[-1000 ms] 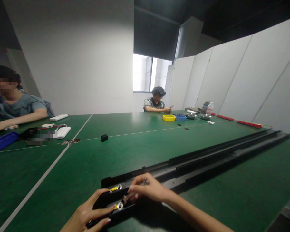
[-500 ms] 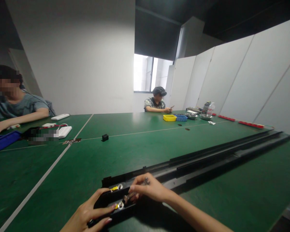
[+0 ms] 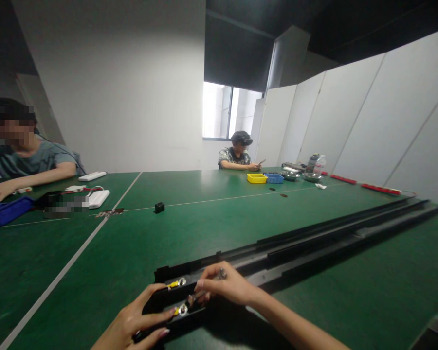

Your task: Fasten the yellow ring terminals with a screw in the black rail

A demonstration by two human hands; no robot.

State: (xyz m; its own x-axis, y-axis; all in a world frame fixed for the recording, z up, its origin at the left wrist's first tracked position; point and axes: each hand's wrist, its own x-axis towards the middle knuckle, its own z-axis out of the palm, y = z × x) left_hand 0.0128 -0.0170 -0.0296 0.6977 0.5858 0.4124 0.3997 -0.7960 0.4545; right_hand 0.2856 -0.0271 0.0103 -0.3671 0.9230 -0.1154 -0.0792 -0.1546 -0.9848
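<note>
Green table (image 3: 190,228) fills most of the lower view, with pale walls and a window (image 3: 219,109) behind and two other people seated at it. Black rails (image 3: 295,252) run across it from the near middle to the far right, and both hands are at their near end. The left hand (image 3: 138,316) grasps that end, one fingertip on the lower yellow lug (image 3: 176,311) and another finger by the upper lug (image 3: 173,284). The right hand (image 3: 222,287) pinches a metal tool (image 3: 222,274), its head just beside the lower nut (image 3: 183,309); whether it touches cannot be told.

The main risk seems to be a slip: if the head sits askew, it could skid off the nut and knock the fingertip beside it. Turning force could also swing the lug round if that finger presses too lightly. Long as they are, the rails might pivot on the smooth top, since only their near end is held. The right fingers, cramped between the channel walls, could scrape an edge. A loose nut might drop into the channel.
</note>
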